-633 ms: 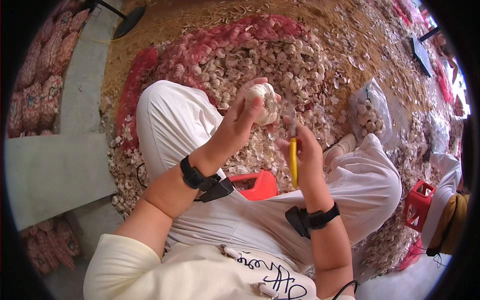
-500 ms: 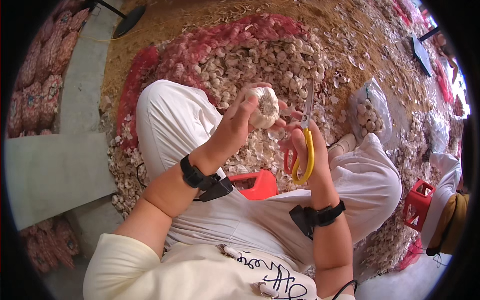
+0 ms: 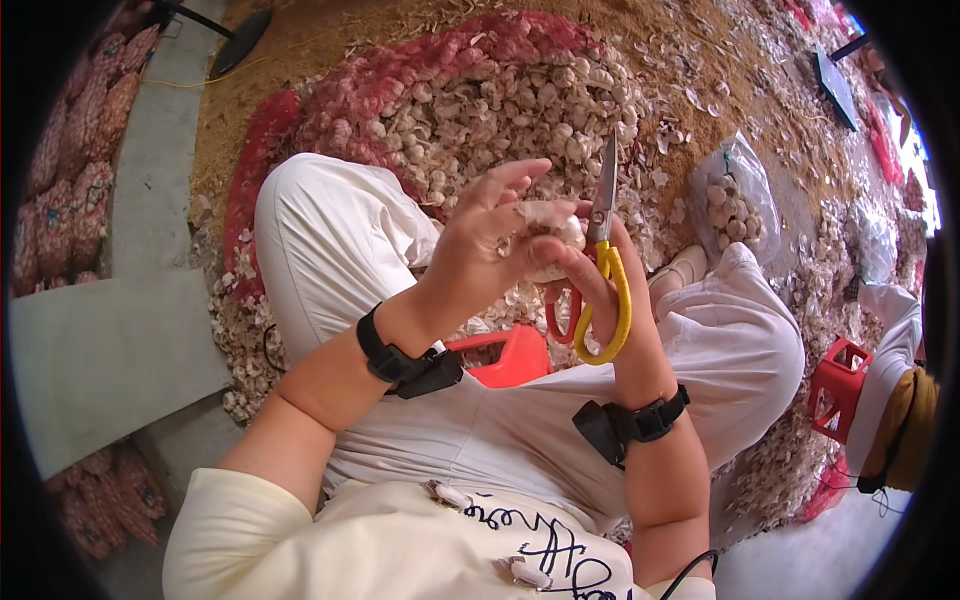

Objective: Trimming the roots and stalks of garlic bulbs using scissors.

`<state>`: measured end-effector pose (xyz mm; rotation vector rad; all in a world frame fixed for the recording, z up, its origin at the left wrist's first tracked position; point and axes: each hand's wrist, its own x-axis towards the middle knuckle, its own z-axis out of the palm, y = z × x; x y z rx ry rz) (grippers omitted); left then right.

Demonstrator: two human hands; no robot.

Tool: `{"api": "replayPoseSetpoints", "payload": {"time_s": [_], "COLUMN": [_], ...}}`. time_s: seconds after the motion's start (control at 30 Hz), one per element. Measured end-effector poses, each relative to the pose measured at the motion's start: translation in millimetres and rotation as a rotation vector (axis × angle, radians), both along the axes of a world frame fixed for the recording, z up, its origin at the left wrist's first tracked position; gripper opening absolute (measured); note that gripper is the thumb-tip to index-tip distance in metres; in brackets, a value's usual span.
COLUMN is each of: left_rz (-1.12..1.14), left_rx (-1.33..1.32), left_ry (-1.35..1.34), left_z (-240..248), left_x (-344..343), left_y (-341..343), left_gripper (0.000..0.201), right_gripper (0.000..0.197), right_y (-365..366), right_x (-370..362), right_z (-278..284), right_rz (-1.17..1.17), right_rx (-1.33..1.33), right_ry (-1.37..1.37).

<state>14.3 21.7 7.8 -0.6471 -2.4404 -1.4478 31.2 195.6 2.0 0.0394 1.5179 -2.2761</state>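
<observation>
A whitish garlic bulb (image 3: 570, 233) is between my two hands, partly covered by fingers. My left hand (image 3: 480, 232) grips it from the left, one finger lying across its top while other fingers stretch out above. Scissors (image 3: 618, 300) with yellow and red handles hang in my right hand (image 3: 610, 275), blades pointing up and away from me. The right thumb reaches left and presses on the bulb. Which fingers pass through the handle loops is partly hidden.
A heap of garlic (image 3: 500, 110) in red mesh (image 3: 350, 85) lies ahead. A red plastic stool (image 3: 515, 355) shows between my legs. At right are a clear bag of garlic (image 3: 735, 205), another red stool (image 3: 840, 385) and a person's sleeve (image 3: 890, 310). Filled mesh sacks (image 3: 65, 220) stand left.
The garlic bulb has moved right and slightly down, against my right hand. The right thumb now reaches onto it. My left hand has turned, its fingers now stretched over the bulb.
</observation>
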Motion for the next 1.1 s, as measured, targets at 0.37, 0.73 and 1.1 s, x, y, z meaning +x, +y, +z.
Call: {"api": "replayPoseSetpoints", "payload": {"time_s": [0.37,0.73,1.1], "left_rz": [-0.204,-0.146,-0.08], "left_rx": [0.565,0.258,0.8], "left_ry": [-0.446,-0.501,-0.942], "left_z": [-6.7,-11.0,-23.2], "left_x": [4.6,3.6,-1.5], "left_y": [-14.4,-7.7,-5.4], "left_gripper": [0.026,0.051,0.033], "right_gripper": [0.04,0.04,0.042], "right_y": [1.7,-1.5,-6.2], "right_x": [-3.9,-2.3,-0.3], "right_z": [-2.1,-1.7,-14.0], "right_rz": [-0.123,-0.05,-0.098], "right_rx": [-0.079,-0.061,0.168], "right_ry": [-0.038,0.026,0.095]}}
